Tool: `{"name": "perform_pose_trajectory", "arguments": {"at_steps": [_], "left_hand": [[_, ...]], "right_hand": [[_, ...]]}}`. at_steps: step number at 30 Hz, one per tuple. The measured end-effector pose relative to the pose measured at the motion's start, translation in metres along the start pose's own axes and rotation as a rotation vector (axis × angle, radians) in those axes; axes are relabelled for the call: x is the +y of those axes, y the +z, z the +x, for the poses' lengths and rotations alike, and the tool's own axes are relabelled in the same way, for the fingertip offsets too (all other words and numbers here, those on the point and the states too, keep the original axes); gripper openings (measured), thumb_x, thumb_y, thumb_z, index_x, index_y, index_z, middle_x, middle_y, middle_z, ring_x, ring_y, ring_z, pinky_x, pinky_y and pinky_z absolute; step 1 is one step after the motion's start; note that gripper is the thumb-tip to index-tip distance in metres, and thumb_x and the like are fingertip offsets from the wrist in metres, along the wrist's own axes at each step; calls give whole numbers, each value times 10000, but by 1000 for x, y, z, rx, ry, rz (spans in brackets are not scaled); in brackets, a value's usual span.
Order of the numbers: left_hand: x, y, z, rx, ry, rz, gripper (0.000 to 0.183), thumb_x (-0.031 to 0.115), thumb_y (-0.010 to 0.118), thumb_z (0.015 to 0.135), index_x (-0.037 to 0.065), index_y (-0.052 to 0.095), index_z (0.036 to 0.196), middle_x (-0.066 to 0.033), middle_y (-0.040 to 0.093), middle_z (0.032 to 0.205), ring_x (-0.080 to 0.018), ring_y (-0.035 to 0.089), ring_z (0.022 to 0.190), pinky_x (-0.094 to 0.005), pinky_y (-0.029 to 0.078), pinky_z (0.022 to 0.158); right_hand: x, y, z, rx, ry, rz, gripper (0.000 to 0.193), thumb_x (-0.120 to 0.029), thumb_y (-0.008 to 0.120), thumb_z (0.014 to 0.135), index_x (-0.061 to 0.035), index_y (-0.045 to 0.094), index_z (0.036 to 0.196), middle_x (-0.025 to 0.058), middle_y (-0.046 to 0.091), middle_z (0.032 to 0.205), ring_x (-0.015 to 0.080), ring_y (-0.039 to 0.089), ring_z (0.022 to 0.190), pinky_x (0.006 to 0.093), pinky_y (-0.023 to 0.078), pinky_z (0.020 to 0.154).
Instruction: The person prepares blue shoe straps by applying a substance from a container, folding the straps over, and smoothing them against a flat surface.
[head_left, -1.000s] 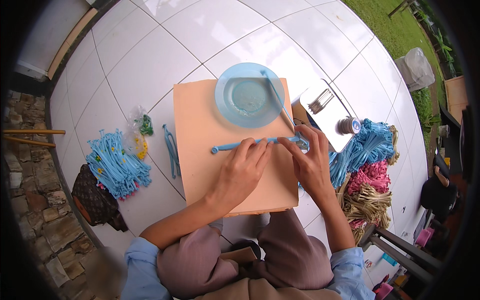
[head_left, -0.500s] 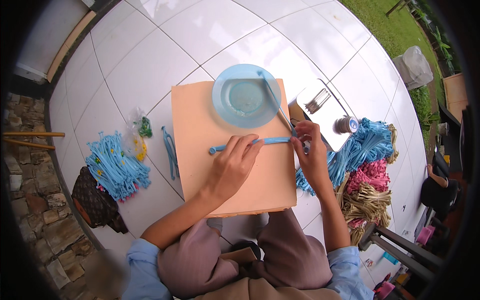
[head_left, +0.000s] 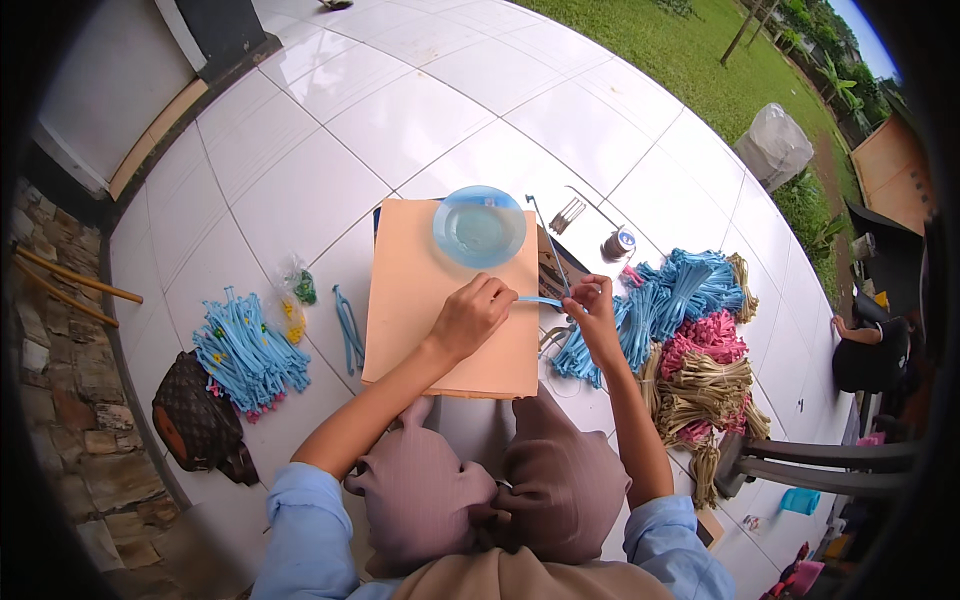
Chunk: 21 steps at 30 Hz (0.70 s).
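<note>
A light-blue strip (head_left: pixel 540 299) is stretched between my two hands, just over the right side of a tan board (head_left: pixel 425 340). My left hand (head_left: pixel 468 317) is closed on the strip's left part, and its end there is hidden in the fingers. At the board's right edge, my right hand (head_left: pixel 594 312) pinches the strip's other end. A thin darker-blue length (head_left: pixel 548 235) with a small knob at its tip rises from the right fingers. Whether it is one piece with the strip I cannot tell. Beyond my hands, a translucent blue bowl (head_left: pixel 441 238) sits on the board.
Right of the board, a white surface (head_left: pixel 588 240) carries thin metal rods (head_left: pixel 567 215) and a spool (head_left: pixel 619 242). Blue bundles (head_left: pixel 690 285), pink ones (head_left: pixel 708 342) and beige ones (head_left: pixel 710 385) lie beyond. On the left are blue pieces (head_left: pixel 250 350), folded blue strips (head_left: pixel 348 330) and a brown bag (head_left: pixel 195 415).
The view has shifted, showing more lawn. My left hand now hides the strip's left end, which earlier stuck out past it over the board. My right hand still pinches the strip.
</note>
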<state>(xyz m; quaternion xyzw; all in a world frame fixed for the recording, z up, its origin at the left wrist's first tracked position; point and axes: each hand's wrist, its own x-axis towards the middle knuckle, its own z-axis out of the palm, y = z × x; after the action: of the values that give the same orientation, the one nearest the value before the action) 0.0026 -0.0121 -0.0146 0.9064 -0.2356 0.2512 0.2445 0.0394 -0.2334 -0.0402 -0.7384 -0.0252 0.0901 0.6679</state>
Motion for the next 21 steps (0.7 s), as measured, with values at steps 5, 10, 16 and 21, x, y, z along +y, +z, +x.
{"name": "perform_pose_trajectory", "arguments": {"at_steps": [5,10,16,21], "left_hand": [[31,-53,16,56,-33,-118,101,37,655,745,80,609,824,-18,581,808,-180,582,780,-296,503,655],[50,-119,25,247,51,-32,239,19,640,754,101,559,963,-40,516,1005,-244,526,967,-354,471,809],[77,-166,31,351,619,673,707,146,672,784,620,366,1210,65,419,1113,-176,353,1200,-523,202,1067],[75,-206,64,408,761,691,109,398,599,826,330,537,883,137,484,1138,-117,384,1213,-501,105,1127]], "right_hand": [[-78,-13,-33,-131,-113,134,420,9,611,824,-64,312,1110,91,575,881,153,574,782,282,475,697],[-178,4,-60,-296,-264,172,451,-21,637,829,-67,308,1134,109,572,914,157,592,763,270,502,617],[-280,51,-78,-467,-158,303,477,-27,629,830,-50,323,1196,100,532,956,194,593,836,307,513,709],[-298,67,-71,-497,-163,360,440,-70,552,888,-22,318,1257,142,521,1055,219,586,919,314,504,803]]}}
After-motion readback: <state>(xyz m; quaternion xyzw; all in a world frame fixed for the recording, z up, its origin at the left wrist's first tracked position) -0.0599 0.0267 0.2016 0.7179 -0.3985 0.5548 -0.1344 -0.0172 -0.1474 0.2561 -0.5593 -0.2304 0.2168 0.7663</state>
